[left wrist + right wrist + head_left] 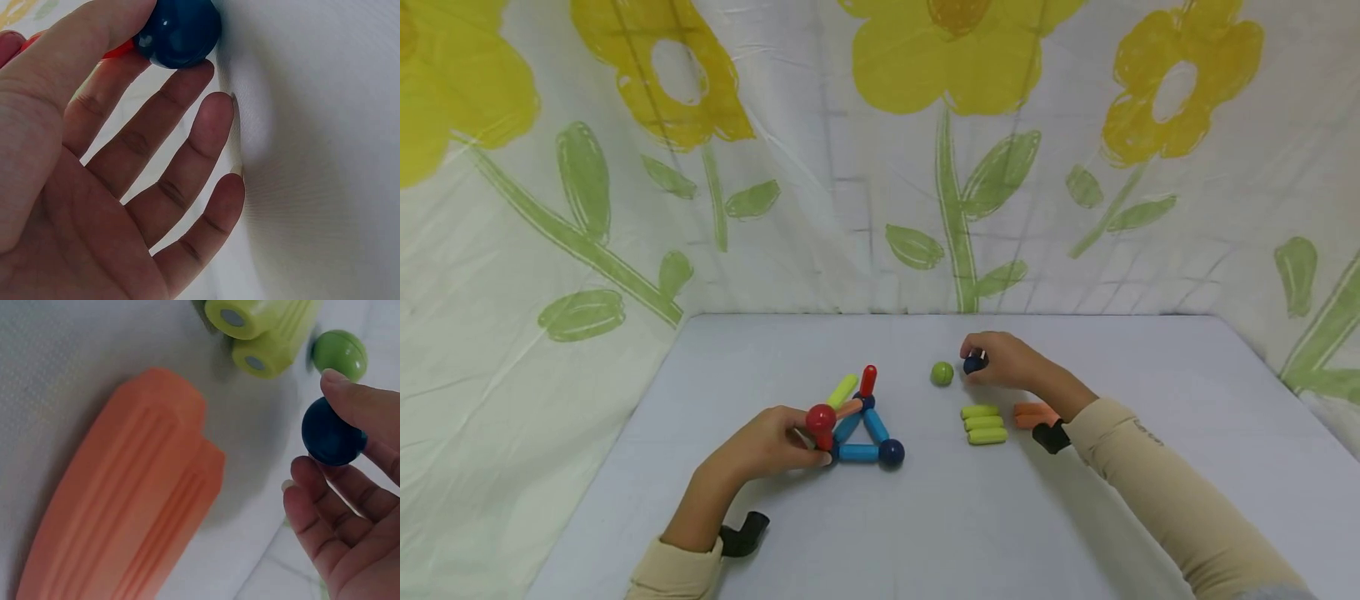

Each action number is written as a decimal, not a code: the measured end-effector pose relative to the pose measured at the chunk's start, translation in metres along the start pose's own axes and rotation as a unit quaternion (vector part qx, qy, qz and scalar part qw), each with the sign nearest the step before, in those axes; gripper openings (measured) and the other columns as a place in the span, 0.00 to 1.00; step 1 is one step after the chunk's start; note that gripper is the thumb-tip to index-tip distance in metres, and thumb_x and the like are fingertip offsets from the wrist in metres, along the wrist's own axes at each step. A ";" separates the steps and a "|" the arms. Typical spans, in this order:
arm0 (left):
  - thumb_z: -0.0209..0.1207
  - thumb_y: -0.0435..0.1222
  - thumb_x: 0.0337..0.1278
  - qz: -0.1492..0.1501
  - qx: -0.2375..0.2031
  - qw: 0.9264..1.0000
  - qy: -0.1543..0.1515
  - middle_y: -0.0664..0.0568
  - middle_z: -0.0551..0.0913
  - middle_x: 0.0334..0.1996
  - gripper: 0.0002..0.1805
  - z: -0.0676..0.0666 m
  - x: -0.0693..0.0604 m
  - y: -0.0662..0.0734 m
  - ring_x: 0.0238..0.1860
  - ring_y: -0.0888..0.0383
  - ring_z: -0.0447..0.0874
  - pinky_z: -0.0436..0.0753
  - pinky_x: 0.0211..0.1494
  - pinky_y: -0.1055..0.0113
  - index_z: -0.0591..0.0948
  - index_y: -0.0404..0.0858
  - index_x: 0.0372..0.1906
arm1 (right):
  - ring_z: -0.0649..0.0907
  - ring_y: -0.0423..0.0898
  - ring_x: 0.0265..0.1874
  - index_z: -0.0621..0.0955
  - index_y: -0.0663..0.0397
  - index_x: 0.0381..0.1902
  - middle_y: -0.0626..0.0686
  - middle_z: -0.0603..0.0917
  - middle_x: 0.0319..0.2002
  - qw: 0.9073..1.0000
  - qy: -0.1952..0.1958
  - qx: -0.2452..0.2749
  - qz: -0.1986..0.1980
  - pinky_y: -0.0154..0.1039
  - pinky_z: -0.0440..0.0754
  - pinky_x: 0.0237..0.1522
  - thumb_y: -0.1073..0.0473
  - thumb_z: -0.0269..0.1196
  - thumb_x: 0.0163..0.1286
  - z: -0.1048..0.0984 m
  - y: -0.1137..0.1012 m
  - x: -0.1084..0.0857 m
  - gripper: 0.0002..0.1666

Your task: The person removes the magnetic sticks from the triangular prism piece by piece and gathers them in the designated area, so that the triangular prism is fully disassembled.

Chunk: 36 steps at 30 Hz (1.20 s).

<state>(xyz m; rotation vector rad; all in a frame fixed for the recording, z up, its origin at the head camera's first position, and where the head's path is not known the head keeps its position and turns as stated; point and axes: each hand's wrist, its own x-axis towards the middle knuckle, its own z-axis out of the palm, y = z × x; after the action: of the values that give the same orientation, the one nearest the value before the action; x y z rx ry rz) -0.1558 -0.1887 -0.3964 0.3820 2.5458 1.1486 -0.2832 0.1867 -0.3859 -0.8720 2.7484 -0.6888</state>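
My left hand (771, 443) holds the near-left corner of a magnetic rod-and-ball structure, its thumb and fingertips at a dark blue ball (181, 31). Blue rods (858, 452) form a triangle on the table, with another dark blue ball (891, 452) at the near-right corner. Red, orange and yellow-green rods rise from its corners, and a red ball (821, 418) tops the red rod by my left hand. Farther right, my right hand (1006, 363) pinches a loose dark blue ball (331, 432) between thumb and fingers. Just left of that hand sits a green ball (942, 373).
Several yellow-green rods (983, 423) lie in a row nearer me than the green ball. Beside them, orange rods (1033, 414) lie partly behind my right wrist. The white table (925, 533) ends at a hanging cloth (865, 250) painted with flowers.
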 end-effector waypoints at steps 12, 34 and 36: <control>0.77 0.39 0.48 0.001 0.001 1.000 0.007 0.55 0.86 0.38 0.12 0.000 0.001 -0.003 0.39 0.56 0.83 0.82 0.42 0.60 0.88 0.42 0.39 | 0.81 0.53 0.45 0.80 0.59 0.51 0.56 0.83 0.43 1.000 -0.022 -0.008 0.016 0.51 0.79 0.49 0.61 0.74 0.60 0.008 0.000 -0.001 0.23; 0.76 0.40 0.49 0.007 -0.008 1.000 0.003 0.54 0.86 0.35 0.13 0.000 0.001 -0.004 0.36 0.56 0.83 0.82 0.40 0.60 0.88 0.42 0.39 | 0.80 0.50 0.53 0.84 0.57 0.50 0.53 0.83 0.51 0.950 0.136 -0.063 -0.274 0.41 0.79 0.56 0.62 0.72 0.64 0.024 -0.110 0.011 0.17; 0.76 0.39 0.50 0.022 -0.007 1.000 -0.003 0.55 0.86 0.34 0.12 -0.001 0.001 -0.004 0.34 0.56 0.83 0.82 0.38 0.60 0.88 0.42 0.40 | 0.80 0.49 0.54 0.84 0.57 0.51 0.54 0.83 0.52 0.928 0.149 -0.076 -0.332 0.38 0.78 0.57 0.60 0.73 0.63 0.032 -0.125 0.013 0.19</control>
<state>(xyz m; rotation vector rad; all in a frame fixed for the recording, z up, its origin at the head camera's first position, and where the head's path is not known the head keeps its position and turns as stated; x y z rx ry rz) -0.1573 -0.1918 -0.3995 0.4382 2.5351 1.1783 -0.2218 0.0767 -0.3539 -1.9253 2.7640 -0.7602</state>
